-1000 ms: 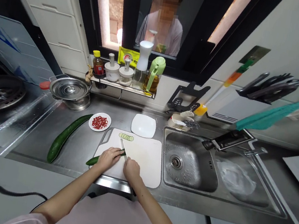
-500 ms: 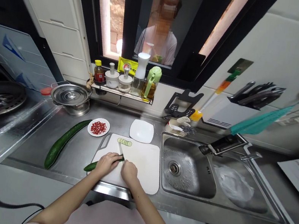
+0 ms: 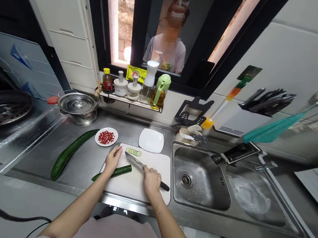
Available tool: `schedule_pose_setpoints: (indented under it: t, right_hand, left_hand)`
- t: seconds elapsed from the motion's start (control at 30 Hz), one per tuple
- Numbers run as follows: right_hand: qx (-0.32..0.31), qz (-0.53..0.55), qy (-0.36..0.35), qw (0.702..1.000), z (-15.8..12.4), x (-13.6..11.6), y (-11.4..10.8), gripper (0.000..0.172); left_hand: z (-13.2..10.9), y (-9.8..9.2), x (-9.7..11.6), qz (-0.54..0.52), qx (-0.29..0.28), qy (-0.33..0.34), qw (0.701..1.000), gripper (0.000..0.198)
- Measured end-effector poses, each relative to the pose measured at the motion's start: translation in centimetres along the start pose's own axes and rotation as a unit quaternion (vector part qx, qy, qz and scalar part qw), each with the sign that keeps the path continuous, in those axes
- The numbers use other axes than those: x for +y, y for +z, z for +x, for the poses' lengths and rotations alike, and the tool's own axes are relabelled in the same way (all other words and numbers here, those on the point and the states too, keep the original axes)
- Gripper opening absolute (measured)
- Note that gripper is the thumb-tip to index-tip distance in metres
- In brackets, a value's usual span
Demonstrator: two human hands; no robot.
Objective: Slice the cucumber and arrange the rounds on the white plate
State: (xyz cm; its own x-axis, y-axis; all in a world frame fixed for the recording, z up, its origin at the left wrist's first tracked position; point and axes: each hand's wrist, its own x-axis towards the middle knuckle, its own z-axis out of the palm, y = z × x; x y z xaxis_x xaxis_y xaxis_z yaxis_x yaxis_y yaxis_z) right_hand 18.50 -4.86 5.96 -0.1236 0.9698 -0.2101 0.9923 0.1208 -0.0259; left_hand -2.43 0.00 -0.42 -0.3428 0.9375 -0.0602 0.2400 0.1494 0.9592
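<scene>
My right hand [image 3: 152, 181] is closed around a kitchen knife [image 3: 134, 160] over the white cutting board [image 3: 137, 189]. The blade points left and its black handle sticks out at the right. A pale slice shows against the blade. Just above it lies a row of cucumber slices [image 3: 133, 152]. The cut cucumber [image 3: 121, 170] rests on the board, its left end past the edge and partly hidden by my left wrist. At the board's upper left corner, by its handle, is my left hand [image 3: 112, 161], fingers curled together; what they hold is unclear.
A whole cucumber [image 3: 69, 154] and a plate of chopped red pieces [image 3: 106, 137] lie to the left. Behind the board is a white square dish [image 3: 151, 140]. The sink [image 3: 199, 183] adjoins on the right. A lidded steel pot [image 3: 78, 106] stands back left.
My left hand has let go of the cut cucumber and moved up-left to the board's corner. My right hand has moved right and up with the knife, its blade now lying flatter.
</scene>
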Motion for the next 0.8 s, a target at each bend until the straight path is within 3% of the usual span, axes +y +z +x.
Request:
schedule_pose_setpoints:
  t: [0.07,0.2,0.27,0.47,0.6,0.7,0.8]
  right_hand:
    - [0.035,-0.014,-0.018,0.999,-0.1,0.7,0.0,0.045]
    - [0.076,-0.025,-0.047,0.996,-0.3,1.5,0.3,0.047]
    - [0.086,-0.026,-0.052,0.995,-0.4,1.6,0.5,0.047]
    - [0.078,-0.028,-0.057,0.995,-1.0,1.7,1.4,0.046]
    - [0.060,-0.028,-0.054,0.996,-1.7,1.9,2.0,0.046]
    - [0.051,-0.025,-0.049,0.997,-2.1,2.1,2.5,0.045]
    - [0.048,-0.023,-0.049,0.997,-2.0,2.2,2.6,0.044]
  left_hand:
    - [0.9,0.3,1.0,-0.010,-0.036,-0.003,0.999,0.042]
    - [1.6,1.0,2.6,0.069,-0.229,0.028,0.971,0.042]
    - [1.6,1.3,3.0,0.131,-0.281,0.039,0.950,0.042]
    - [1.7,2.3,3.1,0.200,-0.342,0.049,0.917,0.033]
    - [2.2,3.5,2.4,0.195,-0.335,0.036,0.921,0.026]
    - [2.6,4.1,1.9,0.189,-0.331,0.025,0.924,0.032]
    - [2.9,4.8,1.8,0.186,-0.390,0.032,0.901,0.037]
